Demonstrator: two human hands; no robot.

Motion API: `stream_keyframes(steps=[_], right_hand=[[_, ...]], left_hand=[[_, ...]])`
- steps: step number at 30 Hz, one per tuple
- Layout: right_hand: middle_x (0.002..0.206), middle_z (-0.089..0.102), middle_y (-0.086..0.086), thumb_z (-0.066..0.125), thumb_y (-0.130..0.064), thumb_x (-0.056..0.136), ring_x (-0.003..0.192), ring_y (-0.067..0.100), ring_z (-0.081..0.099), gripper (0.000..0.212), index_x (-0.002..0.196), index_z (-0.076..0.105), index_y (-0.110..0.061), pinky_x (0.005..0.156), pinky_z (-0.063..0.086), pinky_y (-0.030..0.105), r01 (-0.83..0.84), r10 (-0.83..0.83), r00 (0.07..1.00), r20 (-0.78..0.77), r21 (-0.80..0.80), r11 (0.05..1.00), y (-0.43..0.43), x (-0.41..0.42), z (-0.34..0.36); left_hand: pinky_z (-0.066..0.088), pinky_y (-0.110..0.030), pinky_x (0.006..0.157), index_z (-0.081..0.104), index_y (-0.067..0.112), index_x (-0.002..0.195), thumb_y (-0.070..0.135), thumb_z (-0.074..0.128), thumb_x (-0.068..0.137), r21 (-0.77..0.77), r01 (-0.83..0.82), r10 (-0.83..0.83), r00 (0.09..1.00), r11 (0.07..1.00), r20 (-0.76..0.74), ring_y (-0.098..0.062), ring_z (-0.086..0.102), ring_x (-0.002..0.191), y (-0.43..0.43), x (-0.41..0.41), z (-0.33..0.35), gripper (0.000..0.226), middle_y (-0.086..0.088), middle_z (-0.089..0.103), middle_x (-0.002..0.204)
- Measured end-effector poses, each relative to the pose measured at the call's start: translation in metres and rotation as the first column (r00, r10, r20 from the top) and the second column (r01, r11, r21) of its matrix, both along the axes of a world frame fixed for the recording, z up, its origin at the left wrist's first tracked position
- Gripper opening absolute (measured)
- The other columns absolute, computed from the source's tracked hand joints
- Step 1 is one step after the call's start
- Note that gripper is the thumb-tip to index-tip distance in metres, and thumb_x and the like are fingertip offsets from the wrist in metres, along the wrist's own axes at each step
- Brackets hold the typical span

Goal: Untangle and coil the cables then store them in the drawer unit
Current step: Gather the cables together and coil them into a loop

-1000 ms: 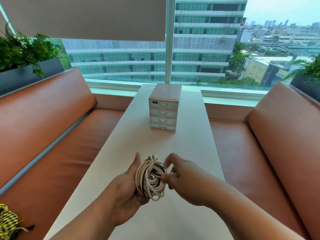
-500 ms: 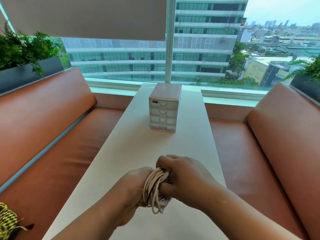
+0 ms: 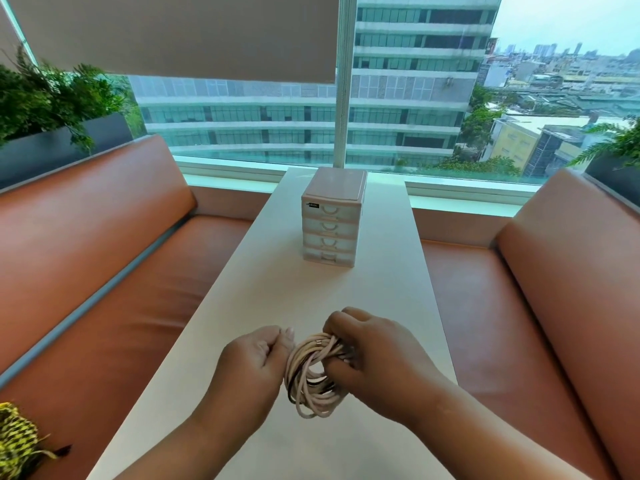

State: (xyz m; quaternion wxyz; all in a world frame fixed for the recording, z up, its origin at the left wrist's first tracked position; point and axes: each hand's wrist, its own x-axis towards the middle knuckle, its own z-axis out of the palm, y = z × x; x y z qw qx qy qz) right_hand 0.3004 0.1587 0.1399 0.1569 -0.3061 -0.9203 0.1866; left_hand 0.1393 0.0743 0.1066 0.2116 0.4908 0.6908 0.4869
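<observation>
Head view: my right grip (image 3: 374, 355) is curled tight round the upper right side of 1 bundle of cream-coloured round cables (image 3: 311, 381), fingers over the top and thumb underneath. The bundle is wound into a loose ring of many loops, with at least 1 dark strand running through the pale ones and 1 small silver-coloured plug end (image 3: 318, 342) lying on top. It hangs in the air just above the near part of the long white surface (image 3: 388, 289). My left grip (image 3: 256, 358) is balled up with the thumb along the ring's left edge, touching it; I cannot tell whether it has hold of a strand or only rests against the loops.

Well beyond the bundle, towards the far end of the surface, stands 1 small pale pink plastic drawer unit (image 3: 330, 220) with 4 drawers stacked in a column, all 4 pushed in, and 1 small dark label at the top left of its front.

2 orange-brown leather benches flank the surface, 1 on the left (image 3: 104, 258) and 1 on the right (image 3: 554, 289). Behind each sits 1 dark planter with green foliage, 2 in all (image 3: 52, 98) (image 3: 620, 147). 1 beige roller blind (image 3: 190, 32) covers the upper left of the window.
</observation>
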Motion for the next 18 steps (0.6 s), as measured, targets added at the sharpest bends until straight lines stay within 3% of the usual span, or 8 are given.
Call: stream_keyframes(steps=[3,5,7,9,14,18], right_hand=[[0.088,0.054,-0.007,0.054,-0.031,0.08,0.078,0.02,0.055,0.012,0.09,0.049,-0.027,0.071,0.048,0.039,-0.004,0.006,0.999,0.047,-0.028,1.0,0.003,-0.002,-0.001],[0.088,0.054,-0.007,0.054,-0.031,0.081,0.08,0.021,0.054,0.011,0.089,0.048,-0.027,0.072,0.047,0.039,-0.015,0.018,0.995,0.103,-0.032,0.999,0.003,-0.004,-0.003],[0.089,0.055,-0.006,0.053,-0.031,0.082,0.081,0.022,0.054,0.011,0.091,0.049,-0.024,0.072,0.047,0.039,-0.027,0.032,0.987,0.155,-0.032,0.999,0.002,-0.007,-0.003],[0.089,0.056,-0.004,0.054,-0.03,0.082,0.083,0.022,0.055,0.013,0.092,0.051,-0.022,0.072,0.047,0.039,-0.036,0.04,0.981,0.188,-0.029,0.999,0.002,-0.009,0.0],[0.091,0.058,0.0,0.054,-0.029,0.082,0.086,0.024,0.056,0.013,0.093,0.055,-0.022,0.073,0.048,0.038,-0.062,0.057,0.956,0.287,0.008,0.998,0.006,-0.013,0.005],[0.092,0.059,0.0,0.055,-0.028,0.083,0.086,0.025,0.057,0.013,0.094,0.057,-0.022,0.071,0.047,0.036,-0.093,0.08,0.946,0.315,0.028,0.995,0.004,-0.014,0.009]], left_hand=[[0.034,-0.03,0.057,0.054,0.005,0.065,0.037,0.051,0.093,-0.086,0.124,-0.107,0.979,0.989,0.176,-0.012,0.037,0.054,0.003,-0.001,-0.003,0.043,0.002,0.042,0.054],[0.038,-0.026,0.055,0.068,0.01,0.075,0.028,0.051,0.096,-0.187,0.257,-0.175,0.913,0.948,0.368,-0.013,0.039,0.052,0.006,-0.004,0.001,0.032,-0.002,0.049,0.057],[0.033,-0.018,0.047,0.071,0.014,0.078,0.015,0.05,0.097,-0.245,0.37,-0.231,0.86,0.896,0.454,-0.01,0.036,0.047,0.007,-0.009,0.008,0.029,-0.002,0.049,0.055],[0.031,-0.019,0.045,0.068,0.012,0.079,0.013,0.053,0.096,-0.276,0.451,-0.298,0.839,0.849,0.454,-0.011,0.039,0.046,0.007,-0.016,0.015,0.023,-0.006,0.05,0.056],[0.043,-0.021,0.052,0.067,0.008,0.082,0.005,0.048,0.091,-0.393,0.545,-0.397,0.827,0.741,0.399,-0.013,0.054,0.052,0.013,-0.019,0.031,0.021,-0.001,0.061,0.055],[0.039,-0.022,0.052,0.065,0.008,0.069,0.017,0.048,0.07,-0.427,0.568,-0.411,0.816,0.703,0.408,-0.013,0.049,0.051,0.017,-0.02,0.039,0.02,-0.002,0.057,0.055]])
